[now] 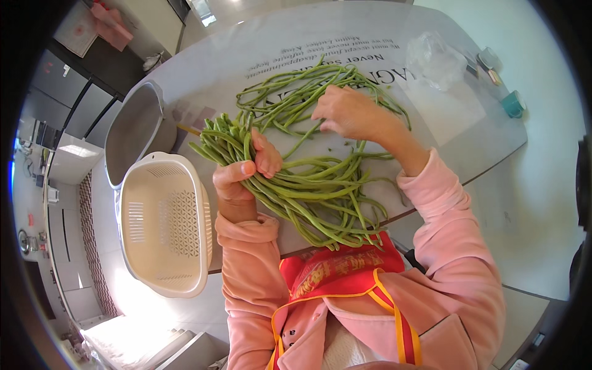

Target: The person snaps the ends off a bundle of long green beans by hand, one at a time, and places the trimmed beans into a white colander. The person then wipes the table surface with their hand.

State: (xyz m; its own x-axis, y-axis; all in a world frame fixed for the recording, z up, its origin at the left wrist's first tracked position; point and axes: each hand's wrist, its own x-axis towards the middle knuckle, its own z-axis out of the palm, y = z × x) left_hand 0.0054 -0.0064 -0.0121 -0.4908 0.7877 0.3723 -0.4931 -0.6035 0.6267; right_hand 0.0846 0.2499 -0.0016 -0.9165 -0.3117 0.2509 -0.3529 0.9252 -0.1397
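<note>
A thick bundle of green yard-long beans [300,185] is clasped in my left hand [247,166], with the thumb and fingers wrapped around it. The gathered ends stick up beyond the fist, while the long tails trail right and hang at the table's near edge. Over a second, loose pile of long beans [296,99] is my right hand [347,113], its fingers bent. One bean runs from beneath those fingers toward the bundle. Whether the fingers grip it cannot be seen.
Left of my left hand stands a cream plastic colander basket [203,222], beside a grey plastic basin [159,120]. A crumpled clear plastic bag [434,60] and a teal mug [513,104] are on the right of the printed table [208,60]. Small bean scraps lie near the pile.
</note>
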